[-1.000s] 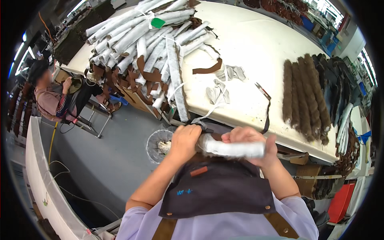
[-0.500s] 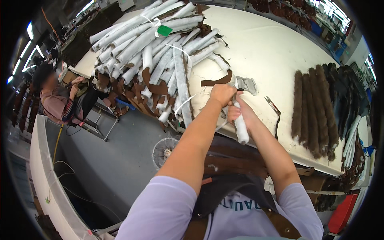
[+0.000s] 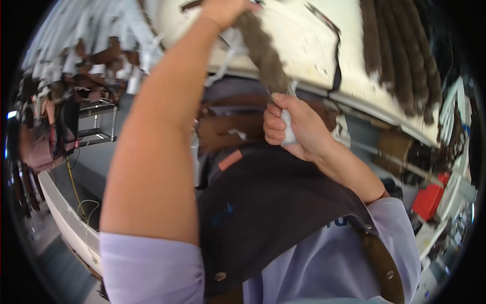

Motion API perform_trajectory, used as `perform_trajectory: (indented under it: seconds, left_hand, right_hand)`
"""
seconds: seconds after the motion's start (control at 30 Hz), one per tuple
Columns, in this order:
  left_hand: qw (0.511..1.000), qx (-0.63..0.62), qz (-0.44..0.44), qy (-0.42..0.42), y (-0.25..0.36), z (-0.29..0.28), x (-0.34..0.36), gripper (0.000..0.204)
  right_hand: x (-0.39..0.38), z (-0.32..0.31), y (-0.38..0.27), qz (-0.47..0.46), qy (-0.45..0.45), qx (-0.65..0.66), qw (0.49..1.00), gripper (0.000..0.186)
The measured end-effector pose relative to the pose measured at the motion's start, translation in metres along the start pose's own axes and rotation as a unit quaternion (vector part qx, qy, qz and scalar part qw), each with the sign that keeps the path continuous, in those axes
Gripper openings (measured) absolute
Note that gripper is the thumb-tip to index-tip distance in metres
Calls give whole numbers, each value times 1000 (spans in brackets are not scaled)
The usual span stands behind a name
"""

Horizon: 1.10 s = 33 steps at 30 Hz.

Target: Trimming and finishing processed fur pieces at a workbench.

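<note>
A brown fur strip (image 3: 263,53) stretches between my two hands, from the table edge toward my body. My left hand (image 3: 225,11) is closed at its far end, partly cut off by the top of the picture. Around the near end my right hand (image 3: 298,124) makes a fist, close in front of my dark apron (image 3: 268,187). White lining (image 3: 288,126) of the strip shows between the right fingers and the palm. A thin dark point sticks out by the right thumb; I cannot make out what it is.
Brown fur strips (image 3: 400,55) lie side by side on the white table (image 3: 304,45) at right. A small cutting tool (image 3: 322,16) with a dark strap lies nearer the middle. White-lined strips (image 3: 96,30) are heaped at far left. A seated person (image 3: 43,137) is blurred at the left.
The rolled white strip now shows its brown fur, drawn out long. My right hand has come toward my body, away from the left. The view has tilted down.
</note>
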State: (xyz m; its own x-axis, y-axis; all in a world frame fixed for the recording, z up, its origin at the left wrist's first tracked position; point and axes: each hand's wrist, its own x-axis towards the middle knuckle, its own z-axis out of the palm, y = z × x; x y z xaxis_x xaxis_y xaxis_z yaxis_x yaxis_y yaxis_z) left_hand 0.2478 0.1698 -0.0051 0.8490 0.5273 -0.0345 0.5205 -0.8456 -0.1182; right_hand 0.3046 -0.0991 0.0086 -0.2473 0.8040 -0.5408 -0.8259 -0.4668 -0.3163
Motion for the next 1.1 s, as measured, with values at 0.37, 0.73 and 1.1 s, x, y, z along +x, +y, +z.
perform_trajectory:
  seconds: [0.37,0.73,1.1]
  left_hand:
    - [984,-47,12,170,-5,19,-9,18]
    - [991,34,-1,131,-14,31,-8,28]
    - [989,11,-26,146,-36,49,3,42]
  right_hand:
    - [-159,-96,46,-124,159,-433,879,41]
    - [-82,-120,5,-383,284,-691,543,54]
    - [-64,-99,24,-447,168,-170,862,25]
